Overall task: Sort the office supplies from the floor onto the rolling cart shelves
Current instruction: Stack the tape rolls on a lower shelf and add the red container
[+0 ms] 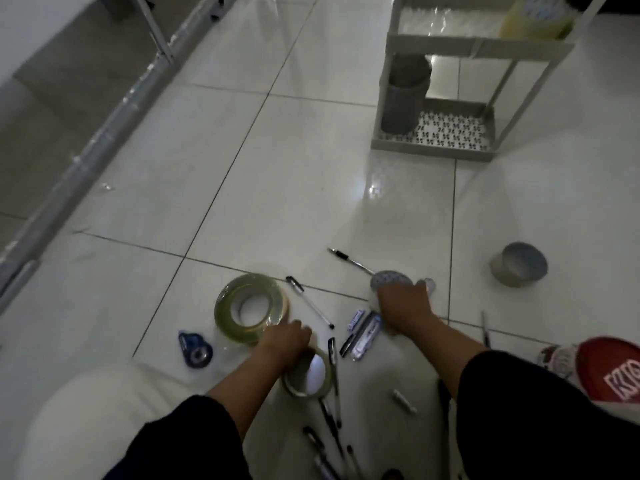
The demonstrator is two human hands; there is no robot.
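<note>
Office supplies lie scattered on the white tile floor. My left hand (pixel 285 339) grips a small roll of clear tape (pixel 306 375) at its top edge. Just beyond it lies a large yellowish tape roll (pixel 251 308). My right hand (pixel 403 304) closes over a patterned white roll (pixel 388 280); most of that roll is hidden under the fingers. Several pens (pixel 310 301) lie between and below my hands, one more (pixel 351 260) farther out. A blue correction-tape dispenser (pixel 195 349) sits at the left. The grey rolling cart (pixel 436 140) stands at the upper right.
A grey mesh cup (pixel 405 98) stands on the cart's bottom shelf and a yellow tape stack (pixel 535 17) on the shelf above. A grey tape roll (pixel 519 265) lies on the floor right. A red shoe (pixel 611 367) is at the right edge, metal frame legs (pixel 159 36) upper left.
</note>
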